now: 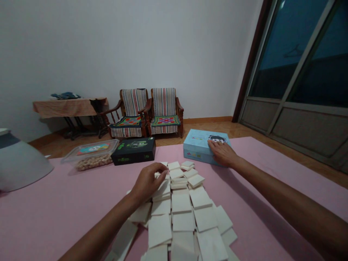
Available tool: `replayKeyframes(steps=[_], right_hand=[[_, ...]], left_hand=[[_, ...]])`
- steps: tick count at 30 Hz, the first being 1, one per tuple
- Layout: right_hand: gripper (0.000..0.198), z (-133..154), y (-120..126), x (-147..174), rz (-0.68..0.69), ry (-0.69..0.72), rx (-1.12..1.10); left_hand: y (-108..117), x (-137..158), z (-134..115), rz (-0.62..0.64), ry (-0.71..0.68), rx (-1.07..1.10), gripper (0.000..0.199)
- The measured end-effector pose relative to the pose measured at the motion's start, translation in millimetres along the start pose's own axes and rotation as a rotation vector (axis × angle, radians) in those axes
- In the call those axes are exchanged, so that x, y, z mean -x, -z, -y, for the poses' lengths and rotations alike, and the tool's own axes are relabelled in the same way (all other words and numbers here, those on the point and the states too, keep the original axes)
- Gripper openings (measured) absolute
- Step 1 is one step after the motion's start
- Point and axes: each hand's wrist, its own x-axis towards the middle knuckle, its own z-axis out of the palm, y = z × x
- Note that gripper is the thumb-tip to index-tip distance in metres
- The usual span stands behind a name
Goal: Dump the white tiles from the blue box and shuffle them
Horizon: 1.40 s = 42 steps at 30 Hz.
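Several white square tiles [182,214] lie spread and overlapping on a pink table cover [67,203], running from the near edge toward the middle. My left hand [148,181] rests on the far left part of the tile spread, its fingertips curled onto a tile. My right hand [223,152] lies flat, fingers apart, on the near right corner of a light blue box [198,145] that stands beyond the tiles. It presses on the lid and grips nothing.
A black box [134,150] and a clear plastic tub of nuts [91,154] stand at the table's far side. A grey-white object [19,163] sits at the left edge. Two striped armchairs [148,112], a side table and glass doors lie beyond.
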Motion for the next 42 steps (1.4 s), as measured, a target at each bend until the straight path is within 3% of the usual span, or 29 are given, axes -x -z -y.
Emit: replayKeyframes(steps=[4, 8, 10, 14, 18, 20, 24, 28, 32, 36, 40, 42], right_hand=[[0.055, -5, 1, 6, 0.001, 0.031, 0.012], [0.045, -30, 42, 11, 0.017, 0.035, -0.058], [0.029, -45, 66, 6, 0.019, -0.036, -0.038], [0.029, -66, 91, -17, -0.129, -0.194, 0.017], [0.041, -73, 83, -37, -0.429, -0.448, 0.062], [0.045, -72, 74, -43, -0.497, -0.456, 0.059], [0.046, -69, 62, -47, -0.373, -0.400, 0.047], [0.037, -71, 69, -53, -0.258, -0.451, 0.036], [0.033, -75, 92, -58, -0.232, -0.418, 0.015], [0.030, -85, 117, -59, -0.232, -0.413, -0.030], [0.030, -106, 135, -62, -0.184, -0.411, -0.095], [0.030, -116, 138, -67, -0.153, -0.414, -0.097]], left_hand=[[2, 8, 0, 0.004, 0.001, -0.007, 0.019], [13, 30, 10, 0.018, 0.030, -0.012, 0.021], [19, 38, 15, 0.014, 0.053, -0.007, 0.022], [28, 46, 18, -0.014, 0.072, -0.004, 0.023], [30, 48, 17, -0.044, 0.075, -0.019, 0.025], [31, 49, 17, -0.044, 0.087, -0.027, 0.025], [31, 53, 22, -0.029, 0.104, -0.028, 0.024], [31, 52, 21, -0.020, 0.097, -0.036, 0.023], [26, 35, 7, 0.008, 0.027, -0.063, 0.019], [4, -6, -5, 0.082, -0.115, -0.076, 0.022], [-31, -54, -3, 0.115, -0.198, -0.216, 0.057], [-47, -73, 2, 0.185, -0.230, -0.267, 0.058]])
